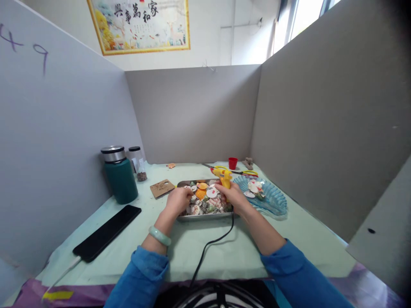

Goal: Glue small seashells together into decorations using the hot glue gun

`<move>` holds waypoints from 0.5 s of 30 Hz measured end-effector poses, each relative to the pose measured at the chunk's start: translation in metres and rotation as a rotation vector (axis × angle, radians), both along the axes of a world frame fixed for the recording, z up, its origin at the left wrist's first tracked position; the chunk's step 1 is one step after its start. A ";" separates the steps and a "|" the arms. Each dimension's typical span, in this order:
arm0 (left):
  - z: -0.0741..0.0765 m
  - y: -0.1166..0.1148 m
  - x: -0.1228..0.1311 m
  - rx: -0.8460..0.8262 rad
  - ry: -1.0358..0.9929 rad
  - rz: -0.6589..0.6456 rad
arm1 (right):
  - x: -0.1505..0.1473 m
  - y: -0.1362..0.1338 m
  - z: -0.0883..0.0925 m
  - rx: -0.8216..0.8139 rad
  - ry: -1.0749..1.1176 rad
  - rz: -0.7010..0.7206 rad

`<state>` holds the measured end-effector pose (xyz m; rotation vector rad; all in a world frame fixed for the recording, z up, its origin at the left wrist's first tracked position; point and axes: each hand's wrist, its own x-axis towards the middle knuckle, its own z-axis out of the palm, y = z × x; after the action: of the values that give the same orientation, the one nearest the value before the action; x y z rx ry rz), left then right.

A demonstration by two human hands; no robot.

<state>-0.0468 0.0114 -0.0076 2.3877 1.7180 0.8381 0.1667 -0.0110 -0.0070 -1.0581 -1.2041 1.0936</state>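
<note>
A yellow glue gun is gripped in my right hand, with its nozzle pointing left and away from me. Its black cord runs down to the table's front edge. My left hand, with a pale green bangle on the wrist, is over the left side of a metal tray. Its fingers are pinched together, and what they hold, if anything, is too small to make out. Small flat round pieces, orange pieces and many small wrapped-looking bits fill the tray.
A blue ribbed dish with a few pieces stands right of the tray. Scissors and a red cup lie behind. Leftward are a brown card, a green flask, a jar and a phone. Grey partitions enclose the table.
</note>
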 end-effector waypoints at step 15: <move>0.010 0.007 0.004 -0.151 -0.310 -0.127 | -0.003 -0.001 -0.004 0.030 -0.048 0.072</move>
<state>-0.0425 0.0185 0.0019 2.1126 1.4419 0.9610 0.1637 -0.0123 -0.0108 -1.0293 -1.3018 1.1079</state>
